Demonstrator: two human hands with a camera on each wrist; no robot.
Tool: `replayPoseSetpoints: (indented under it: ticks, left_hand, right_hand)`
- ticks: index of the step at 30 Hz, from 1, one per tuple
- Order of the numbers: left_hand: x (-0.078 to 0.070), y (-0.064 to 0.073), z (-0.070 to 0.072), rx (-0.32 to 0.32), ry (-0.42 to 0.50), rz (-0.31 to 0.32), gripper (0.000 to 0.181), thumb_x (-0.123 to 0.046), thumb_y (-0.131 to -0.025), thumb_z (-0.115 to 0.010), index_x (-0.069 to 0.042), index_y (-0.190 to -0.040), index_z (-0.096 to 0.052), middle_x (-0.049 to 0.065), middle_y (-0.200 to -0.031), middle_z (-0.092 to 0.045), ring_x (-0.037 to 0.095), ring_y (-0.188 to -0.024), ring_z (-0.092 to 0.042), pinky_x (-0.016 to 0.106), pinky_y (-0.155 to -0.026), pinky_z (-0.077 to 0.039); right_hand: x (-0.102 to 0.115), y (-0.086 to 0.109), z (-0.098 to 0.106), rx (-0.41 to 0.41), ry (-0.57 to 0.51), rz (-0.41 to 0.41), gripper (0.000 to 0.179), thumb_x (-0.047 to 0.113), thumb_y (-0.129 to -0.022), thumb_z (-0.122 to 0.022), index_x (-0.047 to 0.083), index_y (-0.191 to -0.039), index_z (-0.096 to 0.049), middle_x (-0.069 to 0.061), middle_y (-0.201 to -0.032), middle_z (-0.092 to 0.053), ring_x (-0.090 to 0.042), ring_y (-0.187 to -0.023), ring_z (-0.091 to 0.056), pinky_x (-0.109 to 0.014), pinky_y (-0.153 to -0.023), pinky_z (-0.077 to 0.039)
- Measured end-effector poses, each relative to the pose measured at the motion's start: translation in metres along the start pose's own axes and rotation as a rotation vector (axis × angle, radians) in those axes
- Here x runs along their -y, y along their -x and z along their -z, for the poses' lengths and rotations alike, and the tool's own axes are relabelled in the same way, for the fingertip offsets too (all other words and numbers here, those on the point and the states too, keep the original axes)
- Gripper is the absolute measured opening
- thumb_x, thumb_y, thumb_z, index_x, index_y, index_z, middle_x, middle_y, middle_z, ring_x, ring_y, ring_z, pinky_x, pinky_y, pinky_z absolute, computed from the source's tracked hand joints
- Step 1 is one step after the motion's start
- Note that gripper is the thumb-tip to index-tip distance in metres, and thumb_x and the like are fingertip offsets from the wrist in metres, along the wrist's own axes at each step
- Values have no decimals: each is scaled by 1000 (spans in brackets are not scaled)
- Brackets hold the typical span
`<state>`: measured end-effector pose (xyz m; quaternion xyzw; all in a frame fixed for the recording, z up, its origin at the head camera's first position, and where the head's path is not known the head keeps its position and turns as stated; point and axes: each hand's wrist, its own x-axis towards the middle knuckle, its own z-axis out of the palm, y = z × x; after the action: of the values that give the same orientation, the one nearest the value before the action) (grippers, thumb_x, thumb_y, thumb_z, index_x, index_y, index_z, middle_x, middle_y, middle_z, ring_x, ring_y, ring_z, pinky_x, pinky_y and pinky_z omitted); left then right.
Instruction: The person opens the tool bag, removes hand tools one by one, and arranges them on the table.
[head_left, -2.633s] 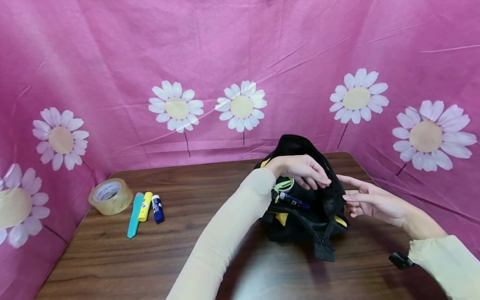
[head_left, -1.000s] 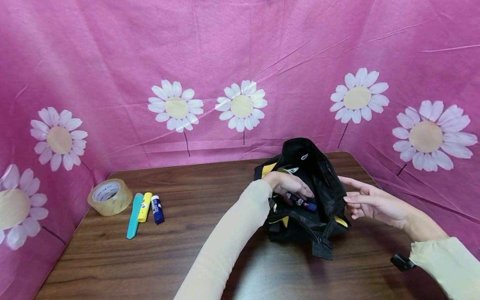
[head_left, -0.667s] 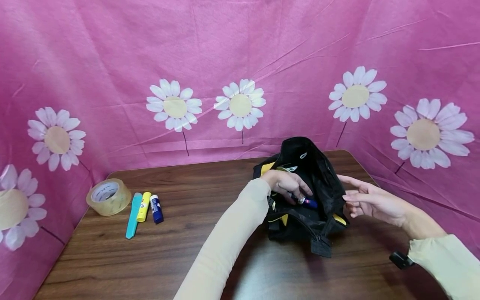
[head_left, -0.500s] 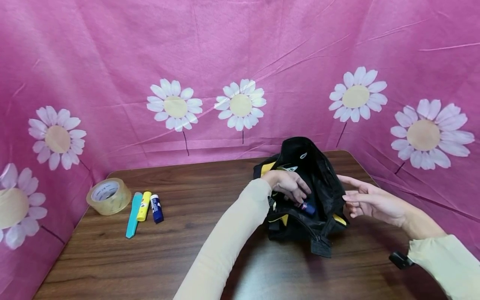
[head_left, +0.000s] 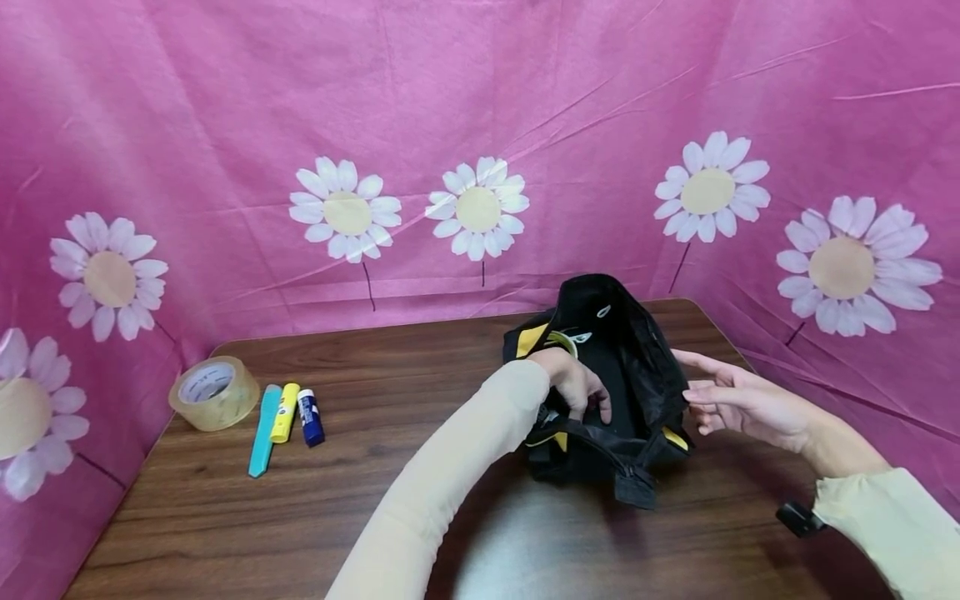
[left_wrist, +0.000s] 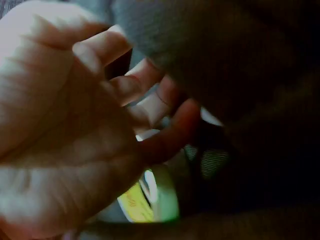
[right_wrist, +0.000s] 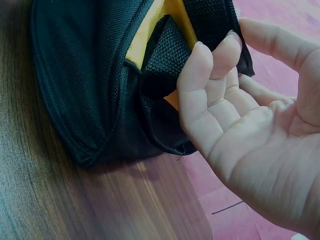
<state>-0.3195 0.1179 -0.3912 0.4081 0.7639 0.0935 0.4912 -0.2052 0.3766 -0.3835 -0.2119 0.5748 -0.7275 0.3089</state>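
Note:
A black bag (head_left: 630,454) with yellow trim stands with its mouth open on the right of the table. My left hand (head_left: 573,383) reaches down inside it, fingers bent. In the left wrist view the fingers curve towards dark fabric; their tips are hidden, so whether they hold anything is unclear. A green-and-yellow ring-shaped item (left_wrist: 162,195) lies below the palm. My right hand (head_left: 757,408) pinches the bag's right rim between thumb and fingers, the other fingers curled beside a black strap loop (right_wrist: 167,60) in the right wrist view.
On the table's left side lie a roll of clear tape (head_left: 215,393), a teal flat tool (head_left: 264,433), a yellow stick (head_left: 285,414) and a blue glue stick (head_left: 311,419) with a white cap. Behind the brown table (head_left: 360,492) hangs a pink cloth (head_left: 585,92) printed with daisies.
My left hand has gone from above the bag down into it, then shifted towards its near side. The blue tube seen inside earlier is out of sight. The right hand stays at the rim.

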Motion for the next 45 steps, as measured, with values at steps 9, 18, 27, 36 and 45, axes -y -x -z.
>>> replayPoseSetpoints:
  ticks: [9,18,27,36,45]
  left_hand:
    - [1,-3,-5,-178,66,42,7,-12,-94,-71,-17,-95,-67,-8,-87,-60,6,-76,-55,21,-69,-51]
    - [12,-5,-2,-255,511,13,13,-20,-100,-66,-10,-93,-65,1,-89,-64,12,-78,-61,32,-67,-58]
    - [10,-2,5,-347,631,16,20,-22,-101,-65,-3,-104,-71,8,-102,-67,19,-92,-65,39,-80,-60]
    - [3,5,11,-463,830,-46,21,-21,-97,-73,-2,-91,-66,12,-95,-66,23,-78,-66,46,-85,-60]
    - [-24,41,33,-536,829,-47,19,-14,-97,-68,4,-105,-67,15,-89,-69,26,-72,-68,38,-64,-62]
  right_hand:
    - [-2,0,1,13,-8,12,59,-9,-107,-30,19,-159,-25,-4,-104,-67,-12,-89,-66,-34,-82,-60]
    - [-1,2,1,-9,8,3,59,-8,-106,-32,20,-158,-27,-4,-103,-68,-12,-88,-66,-34,-82,-60]
    - [-1,1,2,-2,20,8,59,-9,-106,-31,20,-157,-27,-2,-99,-66,-11,-87,-65,-33,-81,-60]
    - [1,-1,1,24,7,11,59,-8,-107,-30,19,-159,-26,-3,-100,-66,-13,-90,-66,-34,-83,-60]
    - [2,-5,-1,39,9,9,58,-8,-107,-29,18,-160,-24,-4,-101,-67,-12,-90,-66,-34,-83,-60]
